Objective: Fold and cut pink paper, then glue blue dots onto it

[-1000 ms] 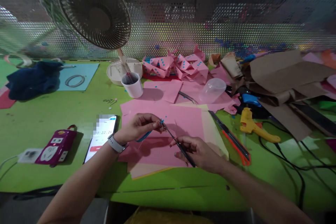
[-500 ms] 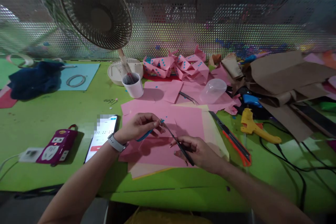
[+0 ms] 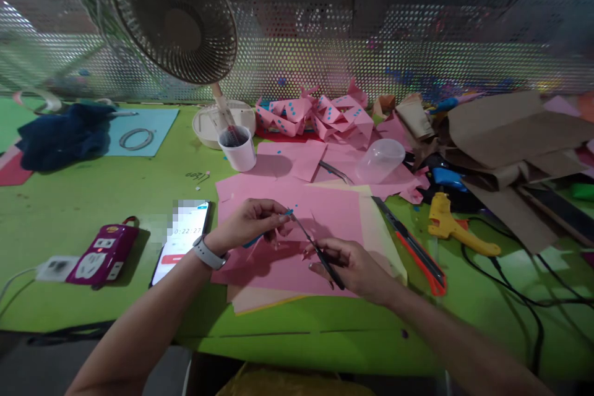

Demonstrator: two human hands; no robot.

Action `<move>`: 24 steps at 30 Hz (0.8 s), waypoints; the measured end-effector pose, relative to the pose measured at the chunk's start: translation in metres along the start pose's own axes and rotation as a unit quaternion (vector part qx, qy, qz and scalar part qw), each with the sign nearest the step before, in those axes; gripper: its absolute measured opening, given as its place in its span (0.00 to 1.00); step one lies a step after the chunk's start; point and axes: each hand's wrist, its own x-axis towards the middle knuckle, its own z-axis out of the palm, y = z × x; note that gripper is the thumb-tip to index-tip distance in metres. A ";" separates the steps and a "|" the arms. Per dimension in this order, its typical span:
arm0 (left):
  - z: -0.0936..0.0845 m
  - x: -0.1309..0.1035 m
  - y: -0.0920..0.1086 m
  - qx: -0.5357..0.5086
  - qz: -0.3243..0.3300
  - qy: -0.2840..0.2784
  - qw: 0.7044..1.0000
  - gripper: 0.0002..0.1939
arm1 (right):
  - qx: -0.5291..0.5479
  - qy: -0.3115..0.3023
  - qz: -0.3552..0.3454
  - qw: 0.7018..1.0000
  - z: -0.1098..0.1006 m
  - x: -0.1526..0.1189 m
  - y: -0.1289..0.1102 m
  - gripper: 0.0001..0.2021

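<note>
My left hand (image 3: 260, 221), with a pale watch band on its wrist, pinches a small strip of blue paper (image 3: 251, 241) that shows below the palm and at the fingertips. My right hand (image 3: 350, 266) is closed round the dark handles of a pair of scissors (image 3: 325, 260). The scissor blades point up and left and meet the blue paper by my left fingertips. Beneath both hands lie pink paper sheets (image 3: 288, 272), stacked over pale yellow ones. Tiny blue bits are near the blade tips.
Right of the sheets lie an orange and black utility knife (image 3: 417, 253) and a yellow glue gun (image 3: 457, 229) with cables. Behind are tweezers (image 3: 335, 171), a clear plastic cup (image 3: 381, 159), a white cup (image 3: 239, 151), folded pink paper pieces (image 3: 341, 117) and a fan (image 3: 176, 18). A phone (image 3: 183, 238) lies left.
The whole view has shifted slightly. The blue strip under my left palm shows less than before. Both hands keep nearly the same position, with the blades still at the blue paper.
</note>
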 end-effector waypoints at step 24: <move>-0.002 0.003 -0.006 0.010 -0.006 -0.011 1.000 0.15 | -0.007 -0.008 0.007 1.000 0.001 0.002 0.003 0.18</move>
